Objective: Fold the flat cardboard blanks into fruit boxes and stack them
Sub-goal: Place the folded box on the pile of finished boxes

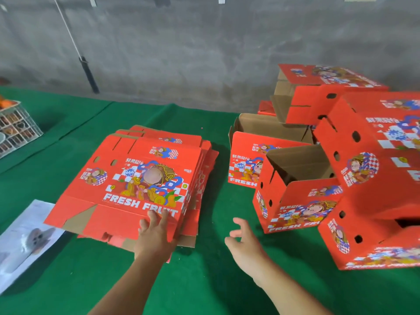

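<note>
The step in hand seems to be taking a new blank: the left hand (154, 235) lies with straight fingers on the near edge of the top blank (136, 180) of the flat pile on the green table (204, 280), the right hand (244, 238) hovers loosely spread and empty between the pile and the folded boxes (341, 178), and next the blank must be lifted off alone.

At your three o'clock, the stacked boxes (372, 169) run off the right edge; at nine, the wire crate (16, 128) and the printed sheet (27, 242) are cropped, its picture too blurred to read
</note>
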Demonstrator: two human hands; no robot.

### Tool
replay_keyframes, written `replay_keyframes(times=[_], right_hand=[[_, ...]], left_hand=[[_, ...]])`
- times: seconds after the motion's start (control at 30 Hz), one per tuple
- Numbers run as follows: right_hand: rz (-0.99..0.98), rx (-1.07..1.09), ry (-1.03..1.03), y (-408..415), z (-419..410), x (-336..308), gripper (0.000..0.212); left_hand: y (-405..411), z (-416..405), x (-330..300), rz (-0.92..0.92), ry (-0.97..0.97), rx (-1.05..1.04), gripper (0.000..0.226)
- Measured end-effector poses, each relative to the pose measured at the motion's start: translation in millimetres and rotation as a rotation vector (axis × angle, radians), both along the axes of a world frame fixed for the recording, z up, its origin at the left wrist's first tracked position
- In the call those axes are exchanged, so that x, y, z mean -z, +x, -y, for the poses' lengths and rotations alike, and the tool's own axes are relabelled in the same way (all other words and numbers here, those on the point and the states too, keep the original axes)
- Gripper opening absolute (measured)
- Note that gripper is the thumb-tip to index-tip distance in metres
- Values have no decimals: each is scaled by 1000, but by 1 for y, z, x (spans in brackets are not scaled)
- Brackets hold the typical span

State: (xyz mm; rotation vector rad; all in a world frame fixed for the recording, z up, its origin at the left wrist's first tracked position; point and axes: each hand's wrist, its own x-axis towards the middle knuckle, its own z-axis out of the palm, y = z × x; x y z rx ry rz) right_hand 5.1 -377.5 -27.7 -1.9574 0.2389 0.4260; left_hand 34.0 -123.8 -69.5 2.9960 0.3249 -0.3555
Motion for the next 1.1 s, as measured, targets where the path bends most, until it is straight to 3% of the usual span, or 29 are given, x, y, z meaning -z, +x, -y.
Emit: replay_keyframes(times=[0.17, 0.27, 0.5, 0.63, 0.77, 0.87, 1.0, 1.03, 1.1], right_hand=[[-22, -26, 60, -1, -7, -6, 57], [-15, -26, 135, 0, -19, -10, 55], [-56, 62, 416, 3, -16, -39, 43], [-62, 214, 757, 14, 2, -61, 11], [73, 281, 698, 16, 36, -66, 18], [94, 275, 716, 7, 73, -63, 23], [-79, 294, 849, -7, 127, -51, 44], [-106, 299, 846, -10, 137, -48, 49], [-121, 332, 818, -15, 152, -42, 51]], left_hand=[[0, 17, -14, 24, 215, 154, 58], [1, 34, -32, 46, 180, 201, 42], [-43, 103, -99, 373, -74, 250, 36], [-83, 151, -109, 630, -344, 442, 49], [-86, 150, -102, 573, -742, 489, 43], [-70, 124, -91, 535, -795, 281, 51], [-24, 70, -91, 472, -640, -354, 109], [-13, 58, -91, 454, -730, -369, 107], [-3, 48, -88, 468, -977, -333, 70]])
